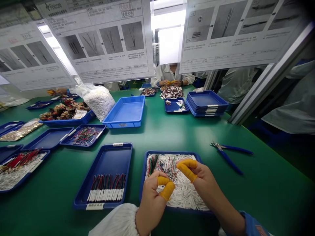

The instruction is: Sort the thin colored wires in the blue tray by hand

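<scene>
My left hand [155, 196] and my right hand [200, 173] are over a blue tray [142, 183] of short white tubes [188, 196]. Yellow finger cots cover the thumb and forefinger of each. Both hands are pinched; anything between the fingertips is too fine to make out against the tray. Thin red, green and black wires [153, 164] lie on the tubes at the tray's far left, with more wires [170, 166] just behind my fingertips. To the left, another blue tray [115, 157] holds a row of wires with white tubes [107, 195] on their near ends.
Blue-handled cutters [230, 157] lie open at the right. Farther off are a light-blue bin [142, 114], stacked blue trays [208, 101] and a plastic bag [98, 101]. Wire-filled trays [85, 135] line the left. A co-worker [172, 77] sits opposite, below hanging instruction sheets [105, 42].
</scene>
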A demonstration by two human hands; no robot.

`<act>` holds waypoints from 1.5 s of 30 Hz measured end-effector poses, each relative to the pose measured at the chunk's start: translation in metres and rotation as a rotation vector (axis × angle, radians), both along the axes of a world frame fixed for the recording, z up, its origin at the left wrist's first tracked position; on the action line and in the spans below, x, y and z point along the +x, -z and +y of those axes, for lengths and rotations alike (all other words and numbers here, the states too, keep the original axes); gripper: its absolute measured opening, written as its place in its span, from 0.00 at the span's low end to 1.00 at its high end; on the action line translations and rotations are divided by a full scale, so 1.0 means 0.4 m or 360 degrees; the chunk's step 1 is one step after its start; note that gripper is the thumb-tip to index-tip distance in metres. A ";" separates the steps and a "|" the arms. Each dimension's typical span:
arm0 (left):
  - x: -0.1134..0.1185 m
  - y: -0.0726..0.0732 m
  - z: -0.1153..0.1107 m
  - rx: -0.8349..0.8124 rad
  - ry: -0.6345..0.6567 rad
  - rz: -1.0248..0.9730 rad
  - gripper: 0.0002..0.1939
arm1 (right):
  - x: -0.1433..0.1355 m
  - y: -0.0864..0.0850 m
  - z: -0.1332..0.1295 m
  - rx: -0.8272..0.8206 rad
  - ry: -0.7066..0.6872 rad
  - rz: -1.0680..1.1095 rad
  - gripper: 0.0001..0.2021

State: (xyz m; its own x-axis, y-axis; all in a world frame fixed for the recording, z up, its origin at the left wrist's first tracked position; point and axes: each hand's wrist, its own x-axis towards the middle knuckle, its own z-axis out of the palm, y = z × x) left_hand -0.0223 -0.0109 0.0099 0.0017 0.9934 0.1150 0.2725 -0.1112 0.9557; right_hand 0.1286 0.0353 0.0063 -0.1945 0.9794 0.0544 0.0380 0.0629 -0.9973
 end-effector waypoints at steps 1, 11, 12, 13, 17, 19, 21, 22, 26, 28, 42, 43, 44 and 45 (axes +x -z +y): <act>0.001 0.000 0.000 0.0000 0.0006 -0.0010 0.03 | 0.002 -0.001 -0.001 -0.0001 0.0014 -0.0002 0.04; 0.007 -0.006 -0.008 0.0050 0.0091 0.0060 0.07 | 0.010 -0.013 0.004 -0.0091 -0.0013 0.0047 0.05; 0.008 -0.005 -0.008 0.0047 0.0084 0.0077 0.07 | 0.010 -0.017 0.006 -0.0148 -0.0068 0.0039 0.05; 0.008 -0.005 -0.008 0.0050 0.0079 0.0098 0.06 | 0.010 -0.021 0.006 -0.0202 -0.0111 0.0038 0.05; 0.012 0.000 -0.011 0.0075 0.0108 0.0184 0.07 | 0.008 -0.028 0.006 -0.0230 -0.0142 0.0080 0.08; 0.013 0.001 -0.014 0.0089 0.0128 0.0214 0.08 | 0.006 -0.022 0.005 -0.0135 -0.0154 0.0070 0.07; 0.014 0.001 -0.016 0.0098 0.0156 0.0233 0.08 | 0.006 -0.012 0.006 -0.0031 -0.0138 0.0042 0.06; 0.013 0.001 -0.016 0.0115 0.0173 0.0240 0.08 | 0.006 -0.007 0.006 0.0009 -0.0104 0.0037 0.05; 0.011 0.000 -0.013 0.0193 0.0211 0.0249 0.07 | 0.010 0.002 0.008 0.0067 0.0044 0.0030 0.05; 0.012 -0.002 -0.013 0.0142 0.0212 0.0222 0.07 | 0.013 -0.003 0.009 0.0001 -0.0019 0.0021 0.05; 0.011 -0.002 -0.008 -0.0033 0.0237 0.0163 0.10 | 0.026 -0.017 0.019 0.0120 -0.0045 -0.0076 0.06; 0.009 -0.004 -0.006 -0.0036 0.0198 0.0151 0.09 | 0.035 -0.017 0.026 0.0085 0.0013 -0.0116 0.08; 0.007 -0.006 -0.004 -0.0027 0.0156 0.0138 0.09 | 0.044 -0.017 0.031 0.0057 0.0050 -0.0195 0.09; 0.005 -0.009 -0.003 -0.0017 0.0120 0.0123 0.07 | 0.051 -0.015 0.035 0.0038 0.0054 -0.0348 0.09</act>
State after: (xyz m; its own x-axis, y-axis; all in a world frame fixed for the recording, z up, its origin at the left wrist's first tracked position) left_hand -0.0205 -0.0121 0.0133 0.0850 0.9913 0.1008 0.3370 -0.1238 0.9333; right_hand 0.1490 0.0494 0.0124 -0.1709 0.9845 0.0380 0.2557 0.0816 -0.9633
